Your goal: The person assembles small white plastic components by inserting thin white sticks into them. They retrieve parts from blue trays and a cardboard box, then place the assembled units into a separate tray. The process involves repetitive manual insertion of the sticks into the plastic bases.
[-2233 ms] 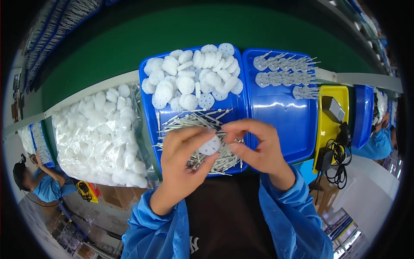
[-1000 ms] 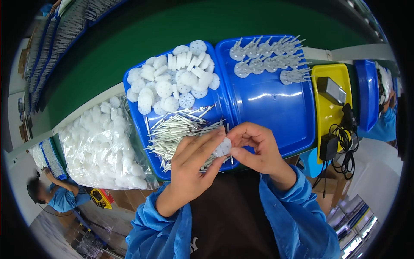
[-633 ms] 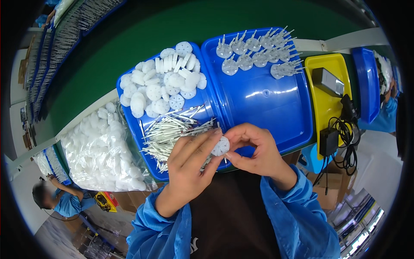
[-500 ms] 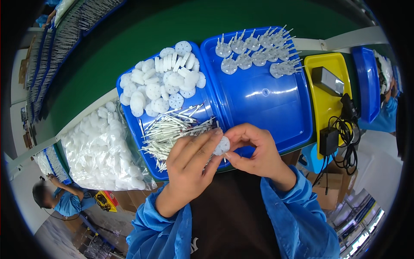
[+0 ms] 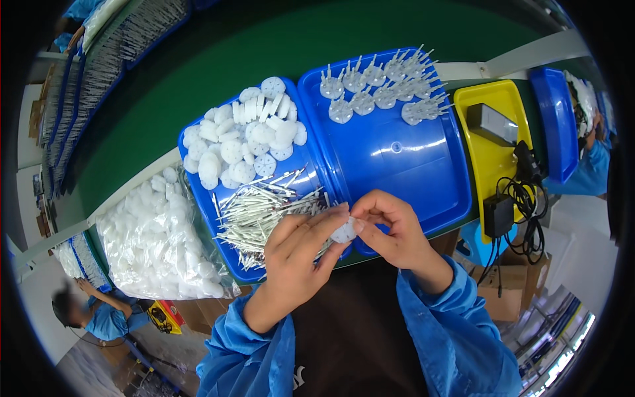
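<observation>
Between my two hands is a thin white plastic disc (image 5: 342, 233), held just over the near edge of the blue trays. My left hand (image 5: 297, 250) is closed, its fingers and thumb gripping the disc's left side. On the other side, my right hand (image 5: 397, 231) pinches at the disc's edge, the thumb tip overlapping its face. Whether a small pin sits in the right fingers is hidden. Just beyond my left hand lies a heap of thin white pins (image 5: 254, 215). Loose white discs (image 5: 248, 132) are piled farther back in the same left blue tray (image 5: 303, 112).
Discs with upright pins (image 5: 383, 83) stand in rows at the back of the right blue tray (image 5: 403, 175). A yellow tray (image 5: 486, 159) holds a power adapter (image 5: 493, 124) and black cables. At left lies a clear bag of white discs (image 5: 155, 238). Another person (image 5: 106, 314) sits at lower left.
My right thumb has moved onto the disc's face, covering more of its right side. The disc has turned slightly between my fingers. The trays sit slightly farther left in the view.
</observation>
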Action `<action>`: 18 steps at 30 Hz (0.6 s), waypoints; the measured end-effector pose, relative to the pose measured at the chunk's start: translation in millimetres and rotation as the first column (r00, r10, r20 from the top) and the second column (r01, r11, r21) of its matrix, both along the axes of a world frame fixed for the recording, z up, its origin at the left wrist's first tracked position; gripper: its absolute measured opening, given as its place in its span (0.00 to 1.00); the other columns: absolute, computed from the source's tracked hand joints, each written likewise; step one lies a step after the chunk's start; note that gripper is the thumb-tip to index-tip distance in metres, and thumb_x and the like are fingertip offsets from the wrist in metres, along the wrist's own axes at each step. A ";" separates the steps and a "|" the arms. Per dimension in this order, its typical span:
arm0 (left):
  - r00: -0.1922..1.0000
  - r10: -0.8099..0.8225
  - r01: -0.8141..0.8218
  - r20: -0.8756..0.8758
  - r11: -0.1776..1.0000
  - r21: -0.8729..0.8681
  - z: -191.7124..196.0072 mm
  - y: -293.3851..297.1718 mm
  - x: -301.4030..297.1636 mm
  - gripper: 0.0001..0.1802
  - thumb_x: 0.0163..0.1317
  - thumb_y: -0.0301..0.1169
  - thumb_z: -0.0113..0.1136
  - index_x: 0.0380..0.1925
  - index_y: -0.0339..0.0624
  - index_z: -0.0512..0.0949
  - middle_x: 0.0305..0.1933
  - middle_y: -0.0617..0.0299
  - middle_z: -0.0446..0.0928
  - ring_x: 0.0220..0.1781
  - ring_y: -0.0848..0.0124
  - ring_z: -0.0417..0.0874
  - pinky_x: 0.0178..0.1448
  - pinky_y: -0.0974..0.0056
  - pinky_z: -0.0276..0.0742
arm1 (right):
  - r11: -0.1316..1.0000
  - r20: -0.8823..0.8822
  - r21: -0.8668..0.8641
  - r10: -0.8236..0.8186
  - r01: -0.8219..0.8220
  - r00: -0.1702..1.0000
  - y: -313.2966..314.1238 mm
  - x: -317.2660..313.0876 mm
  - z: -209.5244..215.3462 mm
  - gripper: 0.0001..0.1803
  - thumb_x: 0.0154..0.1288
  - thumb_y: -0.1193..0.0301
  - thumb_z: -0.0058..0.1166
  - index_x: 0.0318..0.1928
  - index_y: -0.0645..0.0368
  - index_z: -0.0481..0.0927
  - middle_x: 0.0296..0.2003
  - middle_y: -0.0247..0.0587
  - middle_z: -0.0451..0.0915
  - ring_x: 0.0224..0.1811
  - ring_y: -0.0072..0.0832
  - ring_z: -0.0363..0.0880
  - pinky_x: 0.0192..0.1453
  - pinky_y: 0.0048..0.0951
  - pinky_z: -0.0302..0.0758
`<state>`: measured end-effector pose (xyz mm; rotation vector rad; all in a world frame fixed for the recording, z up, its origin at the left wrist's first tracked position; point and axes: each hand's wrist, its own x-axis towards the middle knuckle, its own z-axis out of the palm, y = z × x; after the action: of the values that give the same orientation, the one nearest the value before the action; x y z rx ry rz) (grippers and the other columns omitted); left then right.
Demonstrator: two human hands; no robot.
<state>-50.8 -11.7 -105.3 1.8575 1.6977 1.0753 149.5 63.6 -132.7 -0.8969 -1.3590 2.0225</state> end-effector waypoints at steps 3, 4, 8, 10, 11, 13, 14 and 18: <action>0.999 -0.021 0.023 -0.040 0.998 0.066 -8.8 7.3 2.4 0.23 0.53 0.26 0.83 0.52 0.44 0.89 0.56 0.60 0.93 0.44 0.64 0.85 0.48 0.63 0.83 | 0.999 -0.029 -0.038 -0.030 0.029 0.999 1.9 4.2 -2.8 0.06 0.82 0.74 0.63 0.52 0.63 0.81 0.41 0.35 0.88 0.44 0.17 0.88 0.49 0.23 0.82; 0.998 -0.027 0.032 -0.065 0.996 0.082 -9.2 9.4 2.6 0.23 0.53 0.27 0.83 0.51 0.44 0.89 0.56 0.60 0.94 0.44 0.64 0.85 0.48 0.63 0.84 | 0.997 -0.045 -0.062 -0.047 0.045 0.998 1.7 5.3 -3.8 0.06 0.82 0.74 0.62 0.51 0.62 0.81 0.41 0.35 0.88 0.44 0.17 0.88 0.49 0.23 0.82; 0.988 -0.096 0.104 -0.117 0.992 0.070 -10.7 12.1 0.0 0.25 0.52 0.24 0.86 0.50 0.40 0.87 0.59 0.54 0.92 0.47 0.59 0.88 0.55 0.59 0.85 | 0.994 0.013 -0.111 0.017 -0.016 1.000 5.6 12.1 -4.0 0.07 0.83 0.75 0.61 0.54 0.63 0.80 0.45 0.37 0.86 0.48 0.19 0.87 0.55 0.25 0.82; 0.980 -0.147 0.157 -0.137 0.985 0.066 -16.4 12.2 -2.2 0.29 0.52 0.26 0.86 0.55 0.39 0.85 0.64 0.51 0.90 0.51 0.57 0.88 0.58 0.56 0.84 | 0.997 0.051 -0.078 -0.006 0.010 0.999 6.3 13.2 -4.7 0.07 0.83 0.74 0.62 0.54 0.63 0.80 0.45 0.35 0.86 0.48 0.18 0.86 0.55 0.25 0.82; 0.975 -0.164 0.174 -0.152 0.983 0.060 -17.4 12.8 -2.7 0.31 0.52 0.26 0.87 0.57 0.39 0.84 0.66 0.49 0.88 0.52 0.55 0.87 0.60 0.54 0.84 | 0.998 0.064 -0.065 -0.010 0.014 0.998 6.5 12.6 -5.3 0.08 0.83 0.74 0.62 0.55 0.64 0.81 0.44 0.35 0.86 0.48 0.17 0.86 0.55 0.24 0.82; 0.987 -0.121 0.126 -0.106 0.991 0.044 -11.4 18.6 2.5 0.33 0.55 0.28 0.84 0.61 0.39 0.83 0.70 0.47 0.85 0.56 0.52 0.87 0.61 0.53 0.84 | 0.945 0.205 0.319 -0.145 0.074 0.968 12.5 19.3 -4.9 0.08 0.75 0.75 0.69 0.51 0.59 0.86 0.47 0.38 0.90 0.46 0.27 0.91 0.53 0.28 0.85; 0.992 -0.094 0.097 -0.089 0.995 0.030 -7.5 20.3 3.7 0.33 0.56 0.29 0.83 0.63 0.38 0.83 0.72 0.46 0.83 0.58 0.51 0.87 0.61 0.53 0.84 | 0.794 0.261 0.605 -0.259 0.051 0.930 20.4 24.5 -6.4 0.09 0.72 0.74 0.71 0.50 0.56 0.87 0.46 0.38 0.91 0.45 0.30 0.92 0.50 0.30 0.86; 0.988 -0.148 0.141 -0.038 0.980 -0.141 -6.3 32.4 -1.2 0.38 0.63 0.22 0.72 0.74 0.33 0.73 0.76 0.40 0.77 0.73 0.40 0.79 0.77 0.43 0.73 | 0.327 0.507 0.861 -0.486 -0.391 0.712 43.6 58.6 -17.2 0.14 0.60 0.69 0.76 0.47 0.49 0.90 0.56 0.34 0.91 0.59 0.37 0.90 0.62 0.40 0.86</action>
<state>-52.0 20.6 -111.6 1.8992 1.5929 0.8402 208.1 107.3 -149.8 -1.0625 -2.4574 0.3161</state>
